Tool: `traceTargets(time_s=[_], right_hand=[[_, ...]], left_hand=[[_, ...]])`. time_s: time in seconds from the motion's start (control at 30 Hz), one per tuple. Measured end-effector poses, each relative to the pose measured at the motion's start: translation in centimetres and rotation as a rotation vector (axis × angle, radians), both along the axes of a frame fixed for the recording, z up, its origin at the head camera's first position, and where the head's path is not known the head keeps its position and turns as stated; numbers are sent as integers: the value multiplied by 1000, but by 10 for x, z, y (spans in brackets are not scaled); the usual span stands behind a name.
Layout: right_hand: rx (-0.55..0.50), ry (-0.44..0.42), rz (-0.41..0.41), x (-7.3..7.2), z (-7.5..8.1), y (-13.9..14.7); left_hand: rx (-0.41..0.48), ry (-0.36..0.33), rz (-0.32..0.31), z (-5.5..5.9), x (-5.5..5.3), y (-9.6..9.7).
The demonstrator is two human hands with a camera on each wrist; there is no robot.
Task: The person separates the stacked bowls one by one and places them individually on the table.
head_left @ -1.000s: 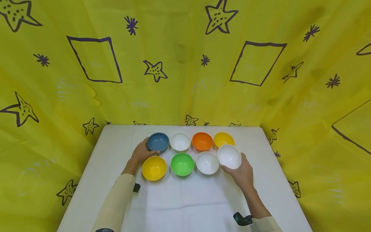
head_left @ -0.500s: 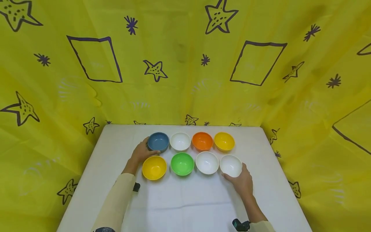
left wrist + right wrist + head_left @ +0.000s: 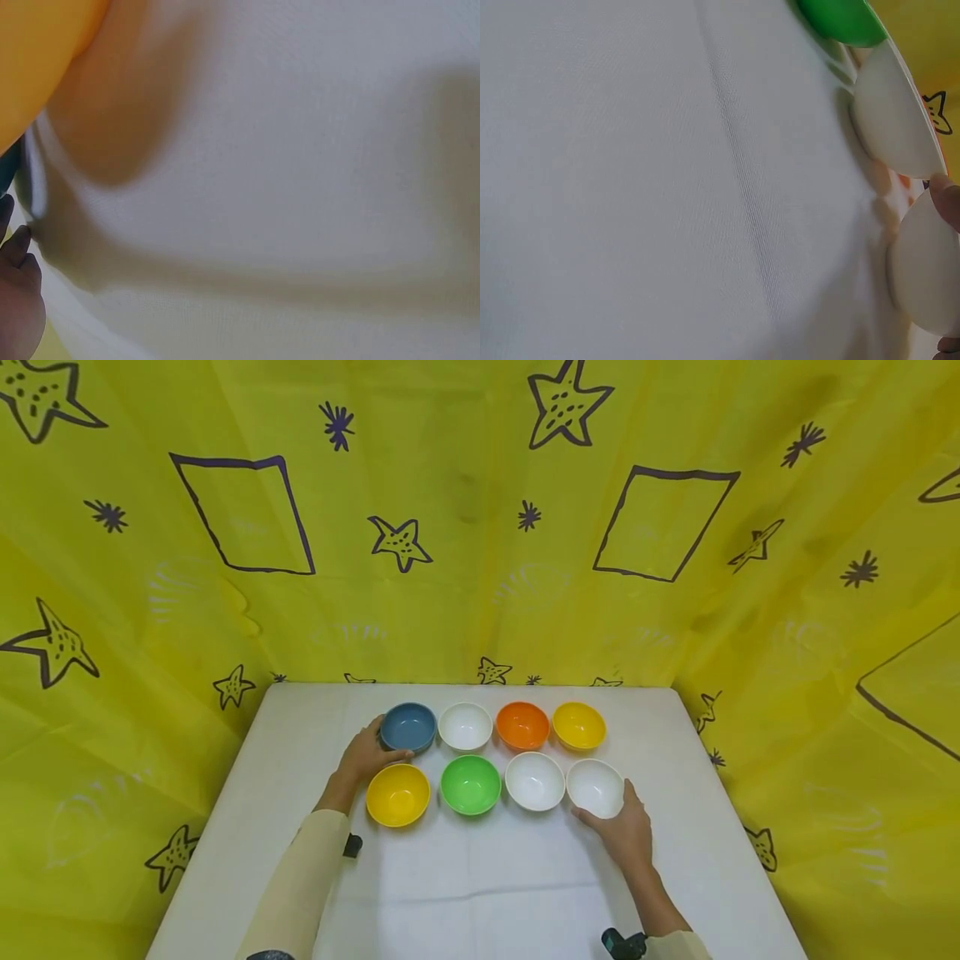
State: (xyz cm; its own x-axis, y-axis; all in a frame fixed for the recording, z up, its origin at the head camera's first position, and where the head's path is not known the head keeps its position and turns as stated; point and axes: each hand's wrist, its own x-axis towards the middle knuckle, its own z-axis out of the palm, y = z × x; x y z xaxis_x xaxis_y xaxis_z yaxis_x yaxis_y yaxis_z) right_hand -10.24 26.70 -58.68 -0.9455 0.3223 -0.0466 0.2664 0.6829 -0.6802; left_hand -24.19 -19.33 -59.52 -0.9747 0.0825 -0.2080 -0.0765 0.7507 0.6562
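Note:
My left hand (image 3: 365, 755) holds the blue bowl (image 3: 408, 727) at the left end of the back row, thumb along its front and fingers at its left side. In the left wrist view, part of that hand (image 3: 19, 300) shows at the left edge. My right hand (image 3: 624, 828) grips the white bowl (image 3: 595, 788) at the right end of the front row, thumb at the near rim and fingers round the right side. The right wrist view shows this white bowl (image 3: 928, 262) upright on the cloth, with the thumb (image 3: 946, 199) at its rim.
Back row, rightward from blue: white (image 3: 466, 727), orange (image 3: 522, 726) and yellow bowls (image 3: 579, 726). Front row, left of the held white bowl: yellow (image 3: 398, 795), green (image 3: 470, 785) and white bowls (image 3: 535, 782). White cloth (image 3: 465, 893) covers the table; a yellow patterned curtain (image 3: 465, 602) surrounds it.
My right hand has brought the white bowl down and toward me, from overlapping the back yellow bowl to the front row's right end. The left hand and blue bowl stay put.

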Motion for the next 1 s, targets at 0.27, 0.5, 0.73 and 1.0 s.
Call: traceTargets(time_s=[0.27, 0.5, 0.73, 1.0], right_hand=[[11, 19, -4, -1, -5, 1], [0, 29, 9, -2, -7, 0], [13, 49, 23, -8, -9, 1], [-3, 11, 6, -11, -6, 4]], left_hand=[[0, 8, -7, -1, 0, 2], [10, 1, -6, 1, -1, 0], [-2, -16, -1, 1, -1, -1], [-21, 0, -19, 0, 0, -8]])
